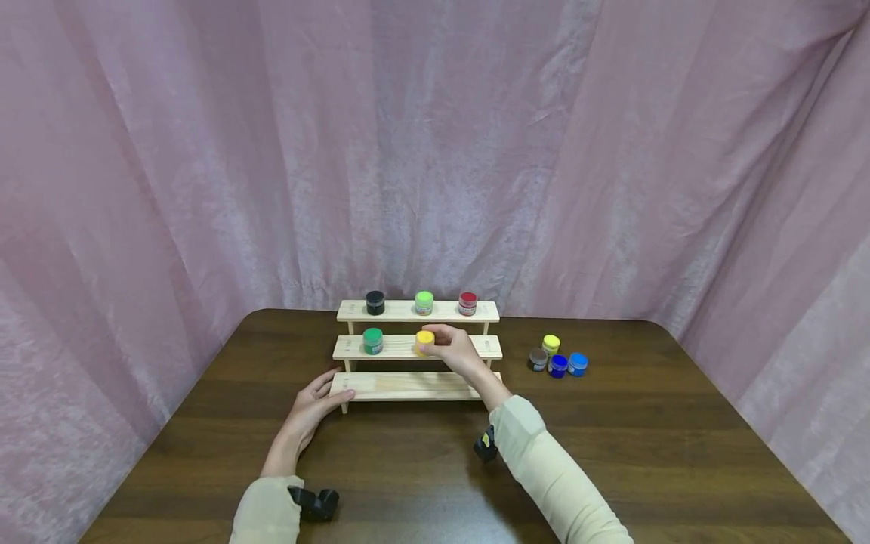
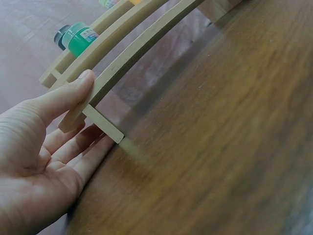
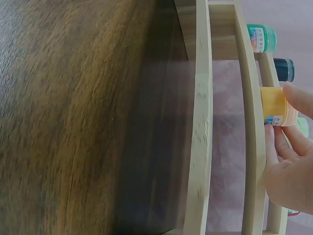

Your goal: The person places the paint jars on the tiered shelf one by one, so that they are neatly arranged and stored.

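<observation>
A three-tier wooden stand (image 1: 416,387) stands on the table. My right hand (image 1: 461,353) pinches an orange-yellow paint jar (image 3: 274,105) by its lid, at the middle of the middle tier. In the right wrist view the jar's base meets the shelf. To its left on that tier is a green paint jar (image 1: 372,341). Along the top tier are a black jar (image 1: 375,303), a light green jar (image 1: 424,303) and a red jar (image 1: 467,304). My left hand (image 2: 44,147) holds the bottom tier's left end, thumb above and fingers below.
Right of the stand, a yellow jar (image 1: 551,344), a dark brown-grey jar (image 1: 538,360), a dark blue jar (image 1: 558,366) and a lighter blue jar (image 1: 578,364) cluster on the brown table (image 1: 646,446). A pink curtain (image 1: 435,151) hangs behind.
</observation>
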Motion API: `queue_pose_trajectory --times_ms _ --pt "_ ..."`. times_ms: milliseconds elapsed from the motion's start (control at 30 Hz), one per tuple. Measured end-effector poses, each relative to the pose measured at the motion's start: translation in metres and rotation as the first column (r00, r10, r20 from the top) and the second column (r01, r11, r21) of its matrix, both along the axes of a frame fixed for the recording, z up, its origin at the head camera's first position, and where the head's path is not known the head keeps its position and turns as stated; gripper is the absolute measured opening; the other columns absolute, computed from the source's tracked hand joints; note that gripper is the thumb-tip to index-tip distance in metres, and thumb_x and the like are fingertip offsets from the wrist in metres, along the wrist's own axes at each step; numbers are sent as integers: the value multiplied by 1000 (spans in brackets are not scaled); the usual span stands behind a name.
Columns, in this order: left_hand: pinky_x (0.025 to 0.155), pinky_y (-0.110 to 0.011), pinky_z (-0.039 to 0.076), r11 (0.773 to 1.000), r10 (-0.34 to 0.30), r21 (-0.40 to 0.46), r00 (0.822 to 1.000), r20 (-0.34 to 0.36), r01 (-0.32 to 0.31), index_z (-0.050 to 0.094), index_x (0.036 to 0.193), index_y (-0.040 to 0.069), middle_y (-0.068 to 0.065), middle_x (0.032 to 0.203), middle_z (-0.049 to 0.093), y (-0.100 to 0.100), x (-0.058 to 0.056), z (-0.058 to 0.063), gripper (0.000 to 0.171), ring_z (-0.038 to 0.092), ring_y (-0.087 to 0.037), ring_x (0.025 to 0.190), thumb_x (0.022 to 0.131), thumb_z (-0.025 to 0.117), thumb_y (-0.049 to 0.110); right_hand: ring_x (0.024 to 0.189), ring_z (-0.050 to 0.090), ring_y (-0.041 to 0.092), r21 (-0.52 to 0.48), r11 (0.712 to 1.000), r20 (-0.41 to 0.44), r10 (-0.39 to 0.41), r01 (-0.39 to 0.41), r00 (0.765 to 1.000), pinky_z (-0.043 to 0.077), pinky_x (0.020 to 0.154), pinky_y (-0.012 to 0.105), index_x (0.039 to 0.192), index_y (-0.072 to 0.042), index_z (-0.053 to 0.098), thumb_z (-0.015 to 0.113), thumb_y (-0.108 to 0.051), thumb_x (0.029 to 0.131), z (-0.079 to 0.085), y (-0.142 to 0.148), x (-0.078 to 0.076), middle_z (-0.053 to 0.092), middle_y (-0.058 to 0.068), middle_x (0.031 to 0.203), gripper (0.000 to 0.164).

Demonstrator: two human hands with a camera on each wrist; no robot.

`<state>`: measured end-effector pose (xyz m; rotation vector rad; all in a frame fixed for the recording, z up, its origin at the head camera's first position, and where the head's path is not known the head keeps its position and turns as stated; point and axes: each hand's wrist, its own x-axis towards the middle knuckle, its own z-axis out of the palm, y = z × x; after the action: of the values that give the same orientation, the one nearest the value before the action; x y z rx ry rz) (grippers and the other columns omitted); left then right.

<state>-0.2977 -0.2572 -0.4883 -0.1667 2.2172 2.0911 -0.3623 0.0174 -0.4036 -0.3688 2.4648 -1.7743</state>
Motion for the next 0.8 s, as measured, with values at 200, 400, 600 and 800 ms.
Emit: queue_pose_trajectory --times_ms 200,400,600,800 --pt "85 -9 44 1000 3 -8 1000 -4 -3 31 153 10 -19 153 40 1 0 1 78 54 -1 112 88 73 23 108 63 25 11 1000 -6 19 -19 1000 53 87 28 130 2 58 72 -10 87 1 0 -1 67 21 120 47" --pt "87 -10 44 1000 -1 -15 1000 7 1 31 153 11 -20 153 40 2 0 1 77 54 -8 119 89 72 24 105 63 22 26 999 -7 23 -23 1000 53 85 26 130 2 58 71 -9 88 0 1 -2 67 21 119 46" --pt "87 -10 44 1000 -1 -12 1000 11 1 31 153 11 -20 153 40 2 0 0 78 54 -5 115 88 73 24 106 63 24 17 1000 -17 20 -20 1000 53 85 27 129 1 60 71 -8 87 -1 1 -2 68 21 118 44" --pt "86 -9 45 1000 -4 -5 1000 -6 4 31 153 9 -20 153 40 1 -1 0 77 55 5 106 89 72 21 117 59 30 33 999 -15 41 -40 999 50 97 36 135 -2 56 72 -11 87 -2 4 -3 64 19 126 51"
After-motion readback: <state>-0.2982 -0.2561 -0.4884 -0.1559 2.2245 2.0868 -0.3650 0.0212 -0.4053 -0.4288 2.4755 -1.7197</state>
